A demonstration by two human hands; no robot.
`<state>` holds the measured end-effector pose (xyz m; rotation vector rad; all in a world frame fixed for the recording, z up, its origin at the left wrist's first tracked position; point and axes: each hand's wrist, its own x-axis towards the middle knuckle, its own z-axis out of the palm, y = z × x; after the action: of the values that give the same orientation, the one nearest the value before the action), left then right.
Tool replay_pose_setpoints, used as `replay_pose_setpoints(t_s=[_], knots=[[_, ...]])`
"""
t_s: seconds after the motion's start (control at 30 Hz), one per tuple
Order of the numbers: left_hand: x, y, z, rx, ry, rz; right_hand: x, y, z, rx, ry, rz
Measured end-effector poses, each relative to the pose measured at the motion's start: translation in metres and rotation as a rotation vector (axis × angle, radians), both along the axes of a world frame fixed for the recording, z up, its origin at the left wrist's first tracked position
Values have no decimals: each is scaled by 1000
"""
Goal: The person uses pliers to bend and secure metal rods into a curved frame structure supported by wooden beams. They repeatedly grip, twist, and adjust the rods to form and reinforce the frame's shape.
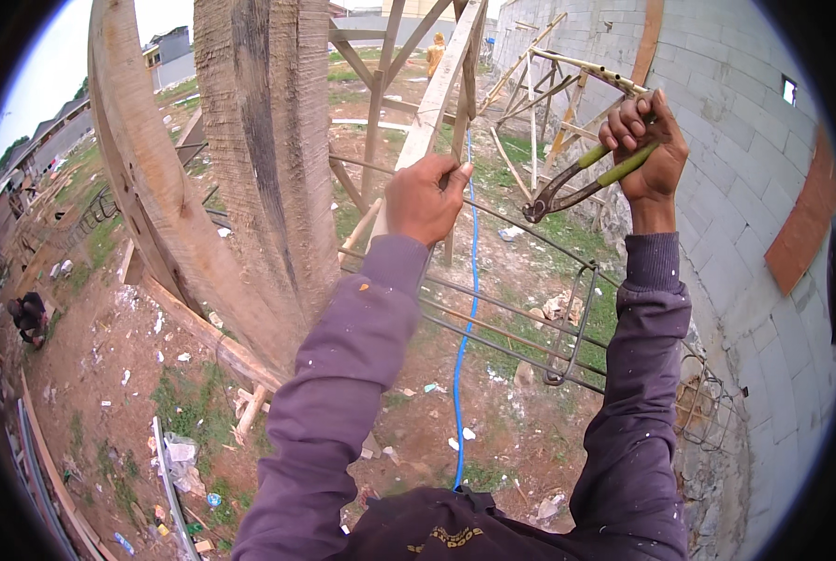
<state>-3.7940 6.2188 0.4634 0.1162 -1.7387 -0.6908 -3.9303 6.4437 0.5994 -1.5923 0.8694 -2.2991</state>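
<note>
My right hand is raised at the right, closed around the handles of a pair of pincers. The pincers have yellow-green grips and a dark rounded head that points down and left. My left hand is closed in a pinch beside a thin steel rod of a rebar cage. Whatever lies between its fingers is hidden. The cage slants across in front of me, its long bars joined by a bent rectangular stirrup. My left forearm covers part of it.
Thick rough timber posts rise close at the left. A wooden frame stands ahead. A blue hose runs along the littered ground. At the right is a grey block wall. Other people are at the far left and in the distance.
</note>
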Motion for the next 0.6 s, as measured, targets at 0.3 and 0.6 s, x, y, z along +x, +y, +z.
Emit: replay_pose_setpoints(t_s=[0.3, 0.6], knots=[[-6, 17, 14, 120, 125, -469, 95, 74, -39, -453, -144, -503], [94, 136, -3, -194, -35, -682, 202, 107, -145, -452, -80, -368]])
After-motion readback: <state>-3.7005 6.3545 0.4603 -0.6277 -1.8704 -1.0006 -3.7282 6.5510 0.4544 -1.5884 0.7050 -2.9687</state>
